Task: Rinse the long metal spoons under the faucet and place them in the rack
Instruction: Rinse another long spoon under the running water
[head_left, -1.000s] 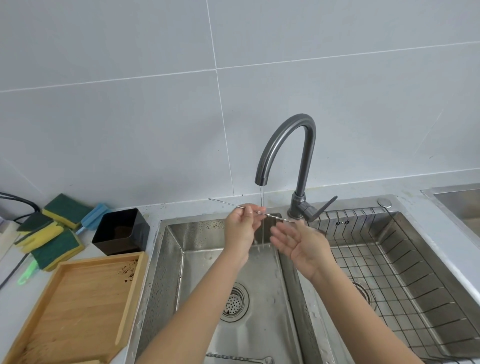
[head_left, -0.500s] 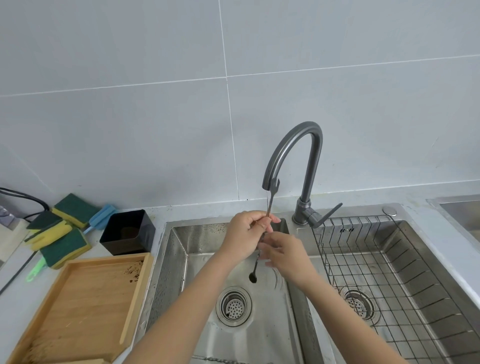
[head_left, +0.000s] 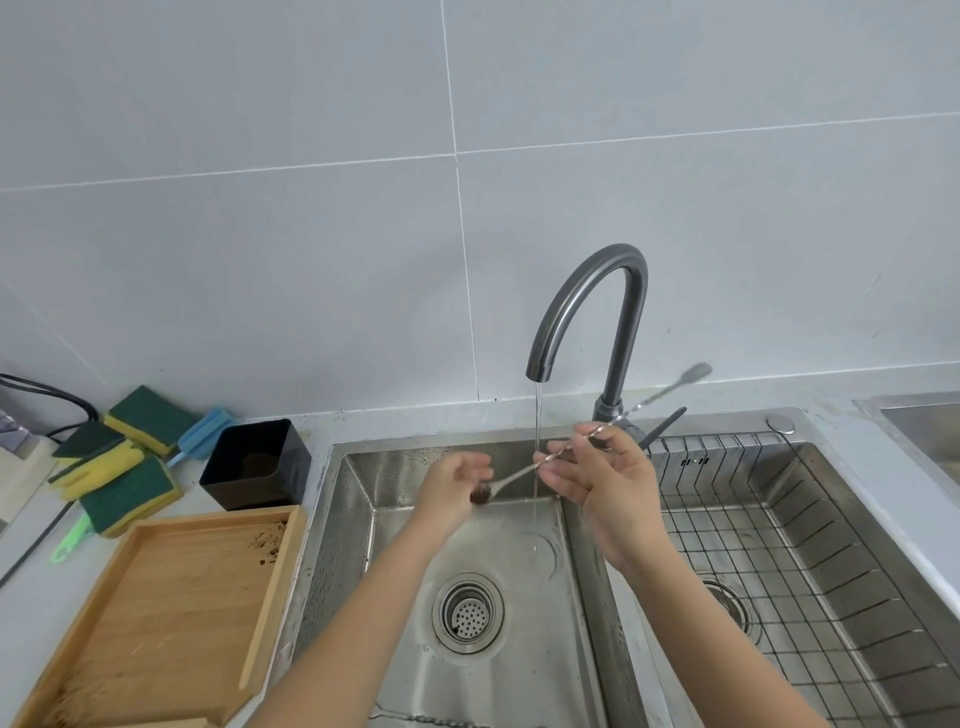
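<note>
A long metal spoon (head_left: 519, 473) with a twisted handle slants across the left sink basin (head_left: 519, 649). Its dark, soiled bowl is at the lower left and its far end is blurred at the upper right. My right hand (head_left: 608, 483) pinches the handle between thumb and fingers. My left hand (head_left: 454, 483) curls its fingertips around the bowl. A thin stream from the grey faucet (head_left: 618, 312) falls across the handle between my hands. A second twisted-handle spoon (head_left: 426, 719) lies at the basin's near edge. The wire rack (head_left: 810, 525) sits in the right basin.
A wooden tray (head_left: 166, 613) lies on the counter left of the sink, with a black square container (head_left: 254, 467) behind it. Green-and-yellow sponges (head_left: 119, 467) and a blue brush (head_left: 202, 428) lie at the far left beside cables. The faucet lever (head_left: 665, 423) points toward the rack.
The spoon has swung from upright to a slant, bowl to the left. My hands have moved apart, the right one rising toward the faucet base.
</note>
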